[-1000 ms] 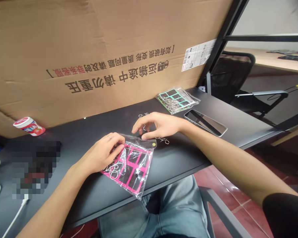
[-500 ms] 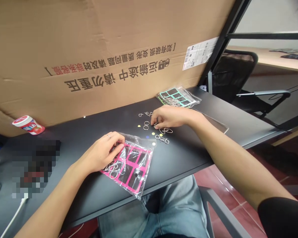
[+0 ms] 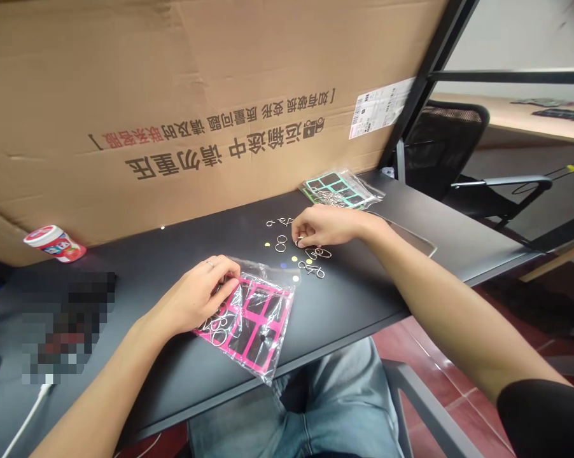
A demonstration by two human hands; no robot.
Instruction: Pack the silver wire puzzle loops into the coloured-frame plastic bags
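- Pink-framed clear plastic bag [image 3: 261,321] lies on black desk [image 3: 354,299], gripped at its top edge by curled left hand [image 3: 191,296].
- Right hand [image 3: 328,226] is curled down at loose bent-wire puzzles [image 3: 315,270]; cannot tell if it grips one.
- Done: several puzzles and small yellow dots [image 3: 268,244] lie out on the desk.
- Left: wire rings [image 3: 216,331] inside pink bag; wire pieces inside teal-framed bag [image 3: 339,189], further back.
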